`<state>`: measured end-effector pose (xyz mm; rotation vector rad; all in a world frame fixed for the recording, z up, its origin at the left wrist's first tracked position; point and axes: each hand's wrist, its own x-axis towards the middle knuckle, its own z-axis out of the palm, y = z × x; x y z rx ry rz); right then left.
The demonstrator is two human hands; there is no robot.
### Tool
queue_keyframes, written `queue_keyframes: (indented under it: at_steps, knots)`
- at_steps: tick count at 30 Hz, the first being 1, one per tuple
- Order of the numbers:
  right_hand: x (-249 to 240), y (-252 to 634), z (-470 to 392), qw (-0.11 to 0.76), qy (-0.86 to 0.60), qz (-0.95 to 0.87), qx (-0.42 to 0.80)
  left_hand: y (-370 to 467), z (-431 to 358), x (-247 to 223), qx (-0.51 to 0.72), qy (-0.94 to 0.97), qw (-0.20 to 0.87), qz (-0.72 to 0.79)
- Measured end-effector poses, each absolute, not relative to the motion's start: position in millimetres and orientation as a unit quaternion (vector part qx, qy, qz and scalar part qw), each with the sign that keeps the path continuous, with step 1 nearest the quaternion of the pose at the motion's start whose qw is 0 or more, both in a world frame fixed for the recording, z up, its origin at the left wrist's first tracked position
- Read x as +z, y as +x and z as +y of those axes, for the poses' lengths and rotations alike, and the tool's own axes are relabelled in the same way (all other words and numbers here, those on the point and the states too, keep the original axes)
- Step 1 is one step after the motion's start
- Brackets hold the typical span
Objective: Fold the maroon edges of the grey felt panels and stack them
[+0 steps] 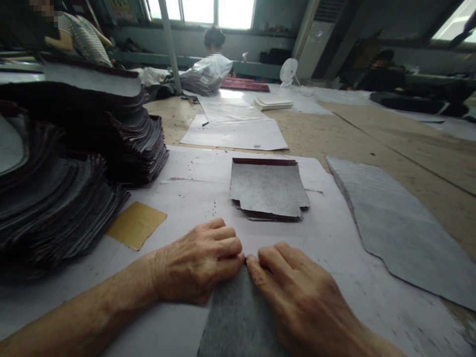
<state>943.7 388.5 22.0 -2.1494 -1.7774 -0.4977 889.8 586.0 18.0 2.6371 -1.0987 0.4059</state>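
Note:
A grey fabric-like piece [238, 317] lies on the white sheet in front of me, its near end running out of view. At its far edge my left hand [203, 260] is closed, thumb and fingers pinching the edge. My right hand [297, 292] presses the same edge from the other side, its fingers curled and its fingertips almost touching the left ones. A small dark bit of the edge shows between them. Just beyond my hands sits a short stack of grey pieces [266, 186] with notched corners and a dark red folded far edge.
Tall piles of dark-edged pieces [137, 134] stand at the left, with a yellow square [137, 225] beside them. Larger grey sheets [401, 223] lie at the right. Farther back are white sheets [234, 131], a white fan [289, 72], a metal pole [170, 49] and several people.

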Motion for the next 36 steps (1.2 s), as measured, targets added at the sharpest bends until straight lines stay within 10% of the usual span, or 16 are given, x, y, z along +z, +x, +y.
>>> queue_keyframes:
  at_steps: [9, 13, 30, 36]
  knots:
    - [8, 947, 387, 0.21, -0.719, -0.644, -0.155, 882, 607, 36, 0.077, 0.883, 0.39, -0.249]
    - [6, 951, 387, 0.228, -0.724, -0.642, -0.106, 879, 609, 41, -0.089, 0.9, 0.37, -0.214]
    - [12, 952, 396, 0.171, -0.756, -0.627, -0.085, 880, 605, 42, -0.037, 0.921, 0.316, -0.226]
    - [17, 957, 389, 0.301, -0.762, -0.568, -0.073, 880, 607, 40, -0.047, 0.921, 0.323, -0.212]
